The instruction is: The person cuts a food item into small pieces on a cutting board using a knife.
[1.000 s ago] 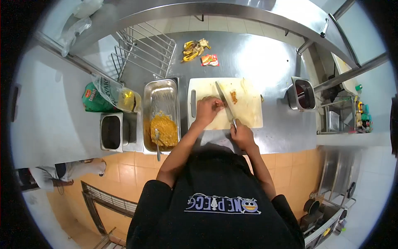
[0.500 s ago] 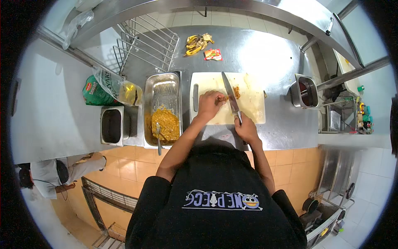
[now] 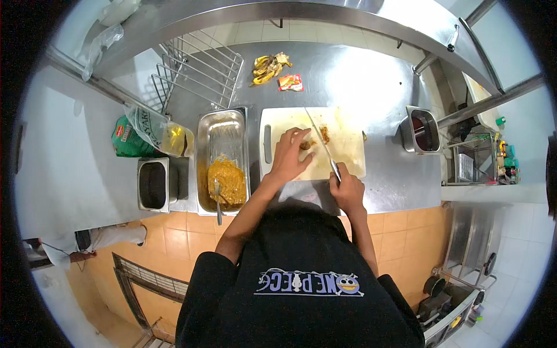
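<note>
My right hand [image 3: 348, 190] is wrapped round the handle of a long knife [image 3: 322, 139], whose blade slants up and left over the white cutting board [image 3: 348, 165]. My left hand [image 3: 288, 156] rests on the board with fingers spread, beside a small brown piece [image 3: 305, 144] that it may be touching. Chopped brown bits [image 3: 325, 135] lie just right of the blade. Left of the board, a steel tray [image 3: 223, 122] holds an orange-brown mash [image 3: 227, 181] with a spoon [image 3: 218, 203] in it.
Yellow-brown peels [image 3: 270, 68] and a red packet [image 3: 290, 83] lie behind the board. A wire rack [image 3: 200, 69] stands at back left, near a green bag [image 3: 129, 139]. Steel containers [image 3: 158, 184] [image 3: 423, 130] stand on both sides. Another person [image 3: 110, 236] is at far left.
My left fingers have spread from their curled position, uncovering the small brown piece. The knife has shifted and its blade now stands more on edge.
</note>
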Tool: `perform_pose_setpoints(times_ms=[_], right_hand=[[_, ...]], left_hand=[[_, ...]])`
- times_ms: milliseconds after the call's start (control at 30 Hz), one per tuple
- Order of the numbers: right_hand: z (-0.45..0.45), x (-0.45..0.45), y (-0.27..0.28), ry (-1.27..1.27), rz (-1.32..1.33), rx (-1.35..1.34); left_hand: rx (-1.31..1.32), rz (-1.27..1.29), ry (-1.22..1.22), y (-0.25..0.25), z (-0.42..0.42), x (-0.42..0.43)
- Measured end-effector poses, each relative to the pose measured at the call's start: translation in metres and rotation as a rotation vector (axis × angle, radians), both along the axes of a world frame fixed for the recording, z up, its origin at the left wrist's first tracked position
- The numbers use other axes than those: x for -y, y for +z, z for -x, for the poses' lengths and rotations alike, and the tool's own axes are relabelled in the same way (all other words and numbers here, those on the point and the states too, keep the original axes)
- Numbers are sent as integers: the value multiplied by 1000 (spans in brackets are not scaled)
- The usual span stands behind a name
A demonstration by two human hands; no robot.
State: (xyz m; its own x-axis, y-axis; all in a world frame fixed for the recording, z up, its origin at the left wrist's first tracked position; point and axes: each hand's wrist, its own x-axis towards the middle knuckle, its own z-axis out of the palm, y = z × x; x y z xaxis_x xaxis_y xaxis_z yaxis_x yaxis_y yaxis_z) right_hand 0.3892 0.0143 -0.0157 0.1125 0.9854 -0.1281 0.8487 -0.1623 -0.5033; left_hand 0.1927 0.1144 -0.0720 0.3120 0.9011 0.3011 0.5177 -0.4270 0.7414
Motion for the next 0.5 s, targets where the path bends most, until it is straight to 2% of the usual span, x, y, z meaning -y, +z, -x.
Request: perform_pose_setpoints(times_ms=[133, 200, 300, 433, 500], right_hand=[[1, 4, -9, -21, -63, 10], [1, 6, -17, -17, -255, -4], [1, 7, -21, -30, -285, 24], [4, 12, -18, -82, -185, -71], [1, 10, -25, -150, -48, -299]], left_hand=[[-172, -179, -39, 21, -6, 13], [-252, -204, -88, 23, -9, 15], [-197, -218, -20, 18, -11, 17], [-141, -109, 75, 1, -2, 8], [-201, -76, 71, -5, 5, 3]])
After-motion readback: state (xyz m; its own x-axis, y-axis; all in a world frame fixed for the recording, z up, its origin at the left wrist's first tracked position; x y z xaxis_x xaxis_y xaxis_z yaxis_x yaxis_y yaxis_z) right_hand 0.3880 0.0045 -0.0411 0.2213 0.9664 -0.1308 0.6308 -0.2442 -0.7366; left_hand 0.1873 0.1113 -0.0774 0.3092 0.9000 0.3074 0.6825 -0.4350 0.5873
